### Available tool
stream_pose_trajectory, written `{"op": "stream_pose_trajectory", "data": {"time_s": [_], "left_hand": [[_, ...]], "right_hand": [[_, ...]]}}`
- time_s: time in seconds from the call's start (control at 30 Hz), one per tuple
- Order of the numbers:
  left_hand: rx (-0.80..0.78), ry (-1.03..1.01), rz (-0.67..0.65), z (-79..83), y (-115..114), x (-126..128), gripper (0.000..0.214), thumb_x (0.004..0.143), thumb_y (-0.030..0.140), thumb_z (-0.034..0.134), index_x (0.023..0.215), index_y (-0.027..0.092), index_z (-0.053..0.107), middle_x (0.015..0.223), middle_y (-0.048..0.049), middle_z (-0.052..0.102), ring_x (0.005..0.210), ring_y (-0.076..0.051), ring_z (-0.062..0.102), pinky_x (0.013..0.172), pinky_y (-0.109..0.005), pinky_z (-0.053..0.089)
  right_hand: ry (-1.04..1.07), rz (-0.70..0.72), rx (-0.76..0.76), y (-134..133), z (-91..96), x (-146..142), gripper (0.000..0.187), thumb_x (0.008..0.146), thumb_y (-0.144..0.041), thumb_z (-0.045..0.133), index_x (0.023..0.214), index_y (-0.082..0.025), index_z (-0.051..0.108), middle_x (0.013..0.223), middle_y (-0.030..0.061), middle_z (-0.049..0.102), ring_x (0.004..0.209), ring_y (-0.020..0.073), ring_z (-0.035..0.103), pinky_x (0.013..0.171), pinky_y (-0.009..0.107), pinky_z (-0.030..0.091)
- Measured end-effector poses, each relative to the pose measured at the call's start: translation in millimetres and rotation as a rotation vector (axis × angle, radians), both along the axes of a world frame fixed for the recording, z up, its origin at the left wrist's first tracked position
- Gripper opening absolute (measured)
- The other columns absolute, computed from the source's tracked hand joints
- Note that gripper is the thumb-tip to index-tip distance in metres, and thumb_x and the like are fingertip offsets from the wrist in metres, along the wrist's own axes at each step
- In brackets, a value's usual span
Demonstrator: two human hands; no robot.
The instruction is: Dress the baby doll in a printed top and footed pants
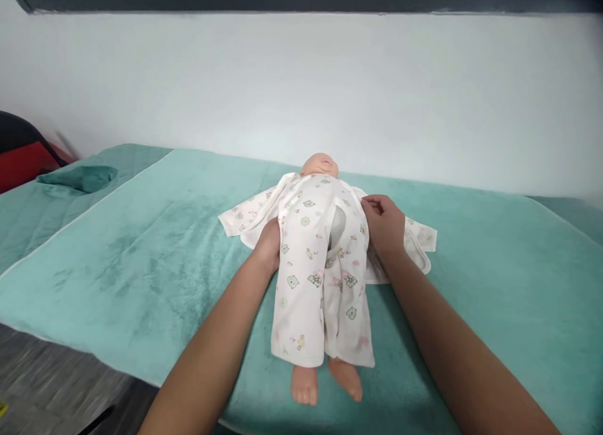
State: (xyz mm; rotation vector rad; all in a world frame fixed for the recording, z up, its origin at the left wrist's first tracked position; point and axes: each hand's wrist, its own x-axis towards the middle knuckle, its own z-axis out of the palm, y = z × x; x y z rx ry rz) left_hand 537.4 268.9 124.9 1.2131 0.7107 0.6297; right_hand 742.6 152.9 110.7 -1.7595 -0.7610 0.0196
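A baby doll (324,163) lies on its back, its feet toward me. Printed white baby pants (301,284) with an open crotch cover its legs and reach high up its body. Beneath the doll, a matching baby shirt (257,218) is spread with its sleeves out to both sides. My left hand (269,243) is at the left side of the pants, its fingers hidden behind the cloth. On the other side, my right hand (384,225) has its fingers curled and pinched at the upper edge of the pants.
A green sheet (141,247) covers the bed under the doll. A crumpled green cloth fold (78,179) lies at the far left, near a red and black chair (23,152). A white wall (301,83) stands right behind the bed.
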Motion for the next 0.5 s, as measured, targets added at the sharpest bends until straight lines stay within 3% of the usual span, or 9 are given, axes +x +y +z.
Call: {"op": "stream_pose_trajectory", "data": {"time_s": [0.13,0.23,0.37,0.5], "left_hand": [[-0.002,0.016,0.149,3.9,6,-5,0.035,0.072,0.043,0.073,0.094,0.017,0.075,0.086,-0.0082,0.076,0.086,-0.028,0.067,0.085,-0.043,0.053],[0.119,0.02,0.266,6.6,10,-8,0.038,0.081,0.051,0.065,0.094,0.016,0.075,0.097,-0.0081,0.077,0.092,-0.026,0.066,0.091,-0.041,0.05],[0.299,0.083,0.351,9.5,12,-8,0.038,0.091,0.048,0.054,0.099,0.017,0.074,0.111,-0.0079,0.075,0.104,-0.025,0.065,0.099,-0.038,0.047],[0.402,0.133,0.362,11.1,11,-6,0.032,0.095,0.04,0.05,0.106,0.021,0.074,0.12,-0.0056,0.073,0.113,-0.024,0.063,0.104,-0.037,0.044]], "right_hand": [[-0.17,0.008,0.075,9,1.2,13,0.023,0.085,-0.036,0.057,0.098,-0.023,0.071,0.104,0.007,0.072,0.098,0.0225,0.066,0.094,0.041,0.051],[-0.247,0.085,0.058,27,7.0,21,0.021,0.083,-0.035,0.06,0.094,-0.022,0.072,0.109,0.0077,0.072,0.105,0.0253,0.064,0.099,0.045,0.048],[-0.068,0.266,-0.124,46,19.3,28,0.027,0.082,-0.043,0.064,0.093,-0.02,0.073,0.106,0.0082,0.075,0.101,0.027,0.066,0.094,0.047,0.049],[0.005,0.348,-0.175,44,24.2,31,0.026,0.082,-0.044,0.065,0.094,-0.021,0.07,0.116,0.0077,0.073,0.105,0.026,0.065,0.093,0.044,0.05]]}}
